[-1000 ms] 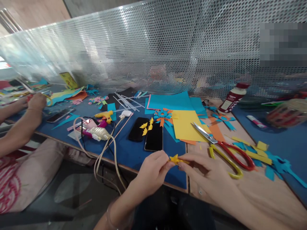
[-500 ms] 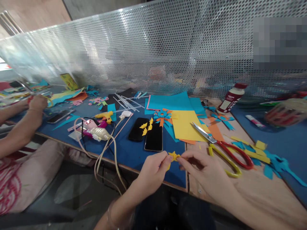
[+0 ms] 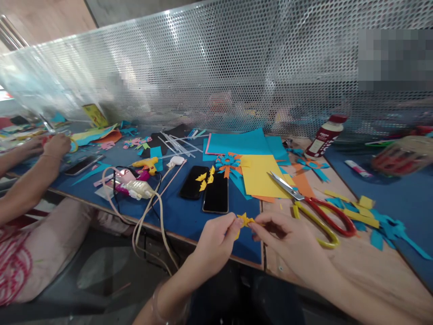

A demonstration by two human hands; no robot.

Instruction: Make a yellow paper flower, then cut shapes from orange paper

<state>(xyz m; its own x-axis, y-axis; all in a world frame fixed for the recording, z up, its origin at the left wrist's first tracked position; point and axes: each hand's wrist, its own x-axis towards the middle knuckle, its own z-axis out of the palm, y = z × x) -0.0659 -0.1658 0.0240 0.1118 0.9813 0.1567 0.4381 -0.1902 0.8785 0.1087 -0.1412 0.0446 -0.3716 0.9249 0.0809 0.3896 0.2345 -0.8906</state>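
Between my two hands is a small folded piece of yellow paper [image 3: 244,220] with pointed tips, held above the table's front edge. My left hand [image 3: 218,237] pinches its left side between thumb and fingers. Its right end is pinched by my right hand [image 3: 287,237]. Behind them, several small yellow paper pieces [image 3: 210,176] lie on two dark phones [image 3: 216,196]. Large scissors [image 3: 314,207] with one red and one yellow handle rest beside my right hand, blades partly over a yellow sheet [image 3: 262,176]. A blue and orange paper rosette [image 3: 228,163] touches the sheet's left edge.
A perforated metal screen [image 3: 219,67] runs along the back. To the left are a yellow glue gun [image 3: 149,164], a power strip with cables [image 3: 138,188] and another person's hands [image 3: 56,146]. A dark red bottle [image 3: 326,136], a glue stick [image 3: 357,168] and paper scraps [image 3: 363,212] are right.
Both hands keep their pinch on the yellow paper with hardly any movement. The view has shifted slightly. On the left, the other person's hands have moved a little.
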